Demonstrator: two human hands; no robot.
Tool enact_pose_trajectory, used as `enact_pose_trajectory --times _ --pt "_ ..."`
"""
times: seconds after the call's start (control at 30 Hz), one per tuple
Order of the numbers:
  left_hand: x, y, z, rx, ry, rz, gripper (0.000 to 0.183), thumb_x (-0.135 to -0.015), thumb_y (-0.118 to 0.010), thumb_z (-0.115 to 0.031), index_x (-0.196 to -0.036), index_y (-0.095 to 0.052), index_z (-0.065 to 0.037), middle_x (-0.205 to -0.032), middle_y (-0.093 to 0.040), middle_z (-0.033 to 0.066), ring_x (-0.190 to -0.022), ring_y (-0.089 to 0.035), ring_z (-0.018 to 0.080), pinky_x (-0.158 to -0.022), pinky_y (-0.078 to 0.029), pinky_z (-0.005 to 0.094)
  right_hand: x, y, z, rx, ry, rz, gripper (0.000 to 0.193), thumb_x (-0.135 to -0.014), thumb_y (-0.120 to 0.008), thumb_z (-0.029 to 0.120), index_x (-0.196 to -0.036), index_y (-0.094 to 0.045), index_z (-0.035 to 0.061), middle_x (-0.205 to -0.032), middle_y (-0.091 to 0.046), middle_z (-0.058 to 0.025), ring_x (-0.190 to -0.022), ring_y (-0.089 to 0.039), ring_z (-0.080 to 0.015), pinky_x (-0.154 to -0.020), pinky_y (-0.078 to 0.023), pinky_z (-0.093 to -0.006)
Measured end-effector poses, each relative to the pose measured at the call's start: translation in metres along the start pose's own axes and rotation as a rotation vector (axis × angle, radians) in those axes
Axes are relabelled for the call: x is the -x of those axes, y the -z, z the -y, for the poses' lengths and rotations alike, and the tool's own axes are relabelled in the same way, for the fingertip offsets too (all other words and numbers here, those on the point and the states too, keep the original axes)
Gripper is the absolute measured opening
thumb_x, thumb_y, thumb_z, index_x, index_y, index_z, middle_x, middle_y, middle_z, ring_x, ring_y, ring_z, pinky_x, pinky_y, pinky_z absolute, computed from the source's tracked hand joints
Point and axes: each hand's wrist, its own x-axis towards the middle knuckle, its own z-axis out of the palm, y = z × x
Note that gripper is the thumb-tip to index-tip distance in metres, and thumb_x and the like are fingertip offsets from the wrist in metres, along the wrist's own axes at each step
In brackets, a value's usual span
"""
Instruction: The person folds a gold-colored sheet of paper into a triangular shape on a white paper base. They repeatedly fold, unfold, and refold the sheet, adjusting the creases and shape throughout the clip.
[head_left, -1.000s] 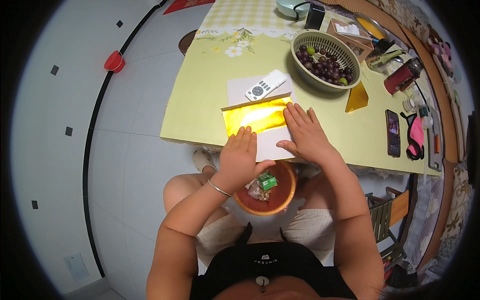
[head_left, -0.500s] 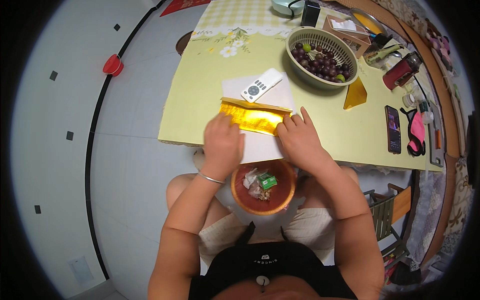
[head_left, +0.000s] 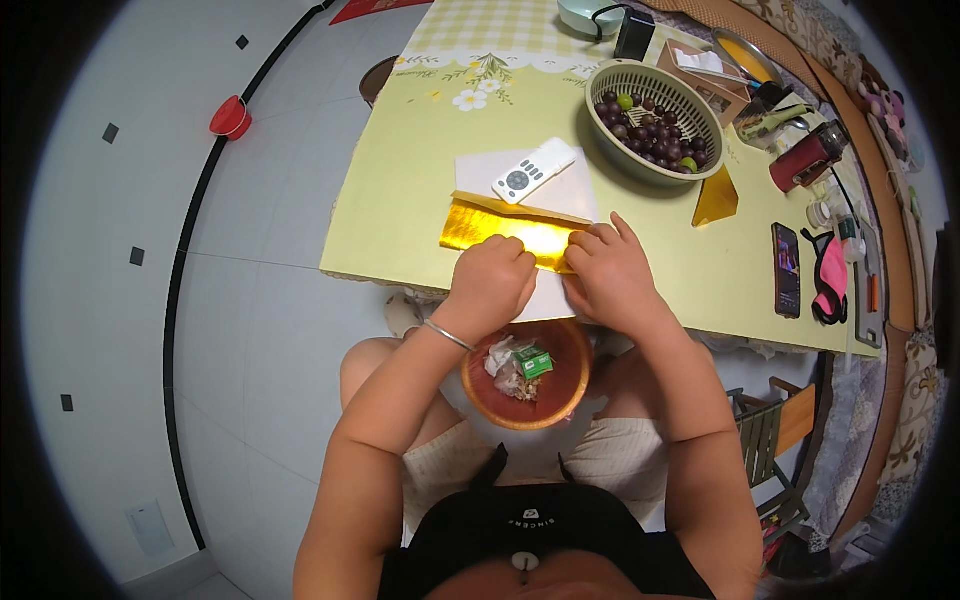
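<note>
A sheet of shiny gold foil paper, folded along its far side, lies on a white sheet at the table's near edge. My left hand, a bangle at its wrist, has its curled fingers pressed on the foil's near edge around the middle. At the right end, my right hand pinches the same edge, its index finger pointing away. What lies under the fingertips is hidden. Just beyond the foil, a white remote control rests on the white sheet.
A colander of grapes stands at the far right, with a folded gold piece beside it. Further right are a phone, a pink-and-black strapped item and a dark red bottle. Below the table edge sits a waste bin.
My left hand has slid right along the foil's near edge, from its left end to the middle, closer to my right hand. The right hand still holds the right end. The view has shifted slightly.
</note>
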Motion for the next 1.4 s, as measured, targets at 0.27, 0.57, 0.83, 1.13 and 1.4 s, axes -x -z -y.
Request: enact_pose_trajectory --times 0.27,0.57,0.83,1.13,1.4 --pt "-0.006 0.001 -0.008 -0.008 0.003 0.003 0.013 -0.080 -0.074 -0.016 -0.080 -0.065 -0.007 -0.076 -0.056 0.0083 -0.072 -0.060 0.0283 -0.062 -0.050 0.0411 -0.003 -0.015 -0.013 -0.062 0.042 -0.108 0.014 -0.076 -0.074 0.018 -0.083 -0.066 0.0080 -0.088 -0.066 -0.0081 -0.098 -0.063 -0.0277 -0.103 -0.048 -0.0463" --pt "-0.010 -0.003 -0.010 0.001 0.030 -0.029 0.014 -0.078 -0.076 -0.016 -0.074 -0.066 -0.008 -0.073 -0.055 0.0080 -0.069 -0.059 0.0277 -0.060 -0.049 0.0409 -0.010 -0.022 -0.019 -0.070 0.087 -0.121 0.015 -0.076 -0.076 0.017 -0.085 -0.067 0.0080 -0.090 -0.067 -0.0054 -0.092 -0.064 -0.0268 -0.091 -0.049 -0.0407" --pt "-0.001 -0.021 -0.008 0.084 0.156 -0.156 0.011 -0.078 -0.078 -0.013 -0.077 -0.070 -0.005 -0.081 -0.061 0.0104 -0.077 -0.061 0.0295 -0.065 -0.050 0.0404 -0.002 -0.014 -0.019 -0.372 -0.158 -0.085 0.010 -0.083 -0.074 0.016 -0.089 -0.070 0.0080 -0.089 -0.071 -0.0084 -0.092 -0.065 -0.0284 -0.081 -0.052 -0.0400" --pt "-0.010 -0.026 -0.006 0.250 0.422 -0.202 0.015 -0.076 -0.080 -0.011 -0.073 -0.068 -0.002 -0.083 -0.062 0.0129 -0.081 -0.061 0.0317 -0.072 -0.049 0.0407 -0.009 -0.036 -0.036 -0.524 -0.396 -0.159 0.027 -0.084 -0.076 0.016 -0.109 -0.070 0.0044 -0.103 -0.071 -0.0124 -0.097 -0.065 -0.0313 -0.085 -0.053 -0.0410" --pt "-0.011 -0.030 -0.003 0.215 0.476 -0.163 0.019 -0.074 -0.078 -0.009 -0.066 -0.061 -0.004 -0.080 -0.059 0.0136 -0.082 -0.059 0.0340 -0.074 -0.048 0.0444 0.001 -0.024 -0.009 -0.101 0.111 -0.153 0.049 -0.081 -0.076 0.016 -0.125 -0.064 -0.0017 -0.136 -0.062 -0.0189 -0.133 -0.054 -0.0374 -0.114 -0.040 -0.0508"
